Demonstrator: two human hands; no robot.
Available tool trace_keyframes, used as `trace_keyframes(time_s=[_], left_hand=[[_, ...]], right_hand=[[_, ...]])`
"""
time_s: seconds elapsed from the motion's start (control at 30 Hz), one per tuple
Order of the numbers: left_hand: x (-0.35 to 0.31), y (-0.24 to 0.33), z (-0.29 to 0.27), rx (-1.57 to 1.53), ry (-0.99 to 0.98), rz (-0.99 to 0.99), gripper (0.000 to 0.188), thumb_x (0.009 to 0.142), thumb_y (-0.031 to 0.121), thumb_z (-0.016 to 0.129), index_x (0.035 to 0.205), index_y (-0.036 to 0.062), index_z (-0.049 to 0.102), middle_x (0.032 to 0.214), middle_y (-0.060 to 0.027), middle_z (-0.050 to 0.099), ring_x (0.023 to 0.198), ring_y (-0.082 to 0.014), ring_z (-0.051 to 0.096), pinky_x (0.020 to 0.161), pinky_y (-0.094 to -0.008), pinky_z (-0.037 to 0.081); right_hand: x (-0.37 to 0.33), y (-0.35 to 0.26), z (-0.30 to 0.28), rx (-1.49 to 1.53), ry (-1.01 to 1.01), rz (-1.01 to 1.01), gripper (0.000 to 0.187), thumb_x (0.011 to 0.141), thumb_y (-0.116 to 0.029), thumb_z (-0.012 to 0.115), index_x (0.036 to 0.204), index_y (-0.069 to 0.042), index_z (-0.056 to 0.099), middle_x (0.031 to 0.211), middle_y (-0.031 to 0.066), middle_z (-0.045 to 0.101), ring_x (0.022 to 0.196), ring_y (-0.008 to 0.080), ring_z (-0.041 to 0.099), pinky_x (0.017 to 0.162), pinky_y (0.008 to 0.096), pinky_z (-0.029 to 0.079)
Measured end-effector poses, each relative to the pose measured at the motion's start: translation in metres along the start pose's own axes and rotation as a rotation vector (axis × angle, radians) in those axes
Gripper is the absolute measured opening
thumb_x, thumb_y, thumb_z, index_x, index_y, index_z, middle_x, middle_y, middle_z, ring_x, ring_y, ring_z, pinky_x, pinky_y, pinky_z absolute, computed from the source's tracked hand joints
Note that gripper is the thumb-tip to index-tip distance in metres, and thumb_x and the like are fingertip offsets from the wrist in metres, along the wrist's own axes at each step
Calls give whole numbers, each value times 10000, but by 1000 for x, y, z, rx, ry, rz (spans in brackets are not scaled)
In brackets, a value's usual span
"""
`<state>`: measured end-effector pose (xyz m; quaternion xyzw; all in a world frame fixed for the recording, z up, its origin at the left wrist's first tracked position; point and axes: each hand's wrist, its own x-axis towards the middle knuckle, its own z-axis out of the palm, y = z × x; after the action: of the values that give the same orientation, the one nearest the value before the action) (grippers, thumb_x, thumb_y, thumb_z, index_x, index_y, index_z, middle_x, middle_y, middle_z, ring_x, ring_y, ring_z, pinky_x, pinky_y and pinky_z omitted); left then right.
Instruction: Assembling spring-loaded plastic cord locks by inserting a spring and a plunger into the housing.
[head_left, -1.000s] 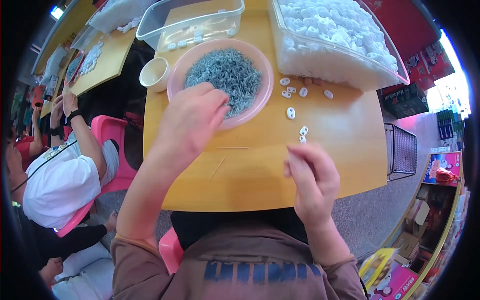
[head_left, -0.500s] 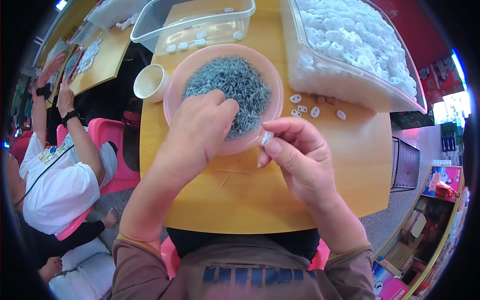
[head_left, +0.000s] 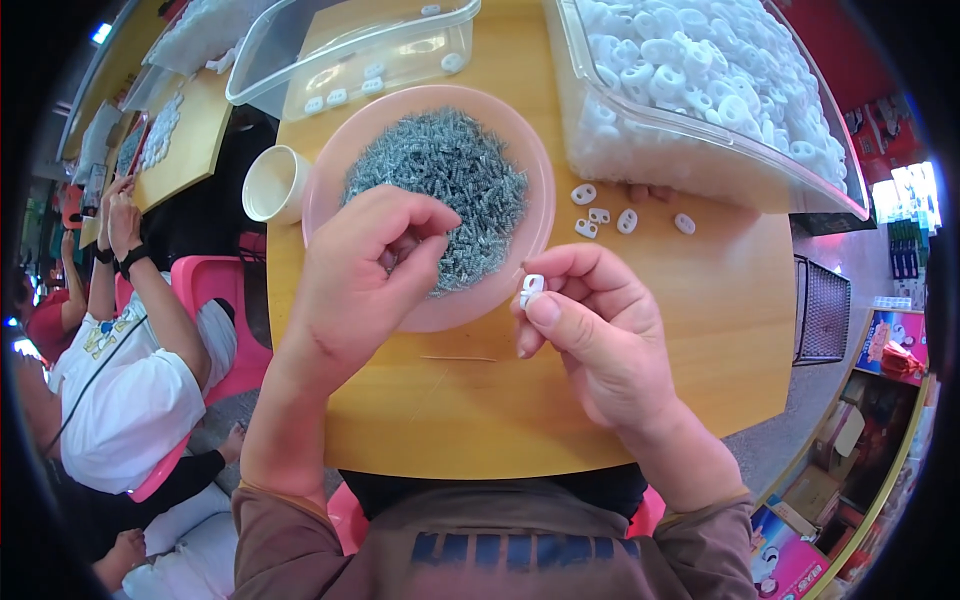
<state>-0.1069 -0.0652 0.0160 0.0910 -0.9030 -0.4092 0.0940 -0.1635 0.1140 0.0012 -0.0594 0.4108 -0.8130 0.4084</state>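
Between the thumb and forefinger of my right hand (head_left: 600, 335) is a small white plastic cord lock (head_left: 532, 285) with holes in it, held upright just off the bowl's near right rim. My left hand (head_left: 370, 270) hovers over the near left part of the pink bowl (head_left: 325, 165), fingers curled and thumb close to the forefinger. Whatever that pinch holds is too small or hidden to make out. A heap of small metal springs (head_left: 440, 170) fills the bowl. Several loose white pieces (head_left: 627, 221) lie on the table right of it.
A clear bin (head_left: 690, 150) heaped with white parts stands at the far right. Behind the bowl is a clear tub (head_left: 350, 60), with a white cup (head_left: 276, 185) at the left. A thin stick (head_left: 458, 358) lies near me. Another person (head_left: 140, 370) sits at left.
My left hand has drawn back from the springs toward the left, its thumb and forefinger now showing. My right hand keeps the cord lock, turned so its hole shows. The view has shifted slightly.
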Motion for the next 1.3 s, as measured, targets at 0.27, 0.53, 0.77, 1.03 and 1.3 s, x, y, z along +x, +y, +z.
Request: trace_keyframes(time_s=[0.27, 0.53, 0.77, 1.03, 1.3], left_hand=[[-13, 8, 0, -1002, -198, -208, 104, 749, -30, 544, 844, -5, 581, 795, -7, 534, 628, -57, 483, 547, -174, 398], [-18, 13, 8, -1076, -250, -312, 136, 771, 4, 532, 906, -10, 544, 789, -20, 530, 625, -52, 480, 554, -173, 401], [-21, 13, 7, -994, -269, -266, 175, 770, 9, 526, 942, -2, 494, 809, -21, 528, 666, -43, 487, 577, -166, 404], [-23, 16, 7, -948, -271, -239, 176, 774, -11, 510, 944, -1, 467, 846, -17, 510, 736, -34, 475, 629, -168, 393], [-23, 13, 10, -946, -243, -215, 182, 772, -16, 508, 943, 5, 452, 836, -19, 505, 736, -37, 475, 636, -169, 395]], right_hand=[[0, 7, -5, 0, 0, -13, 199, 799, -21, 561, 995, 0, 529, 860, 74, 578, 706, 134, 554, 632, 242, 464], [-1, 8, -3, 34, -35, -13, 189, 812, -29, 547, 997, -1, 525, 877, 74, 583, 711, 126, 550, 641, 242, 460], [-3, 10, -1, 8, -54, -8, 177, 816, -40, 544, 987, 3, 525, 876, 66, 580, 709, 113, 538, 636, 230, 444], [-4, 11, 0, -16, -59, -25, 163, 817, -40, 544, 974, 2, 530, 886, 69, 578, 724, 110, 535, 641, 227, 442], [-4, 11, 1, -54, -52, -22, 155, 814, -20, 546, 967, 4, 535, 901, 76, 579, 732, 111, 539, 644, 232, 449]])
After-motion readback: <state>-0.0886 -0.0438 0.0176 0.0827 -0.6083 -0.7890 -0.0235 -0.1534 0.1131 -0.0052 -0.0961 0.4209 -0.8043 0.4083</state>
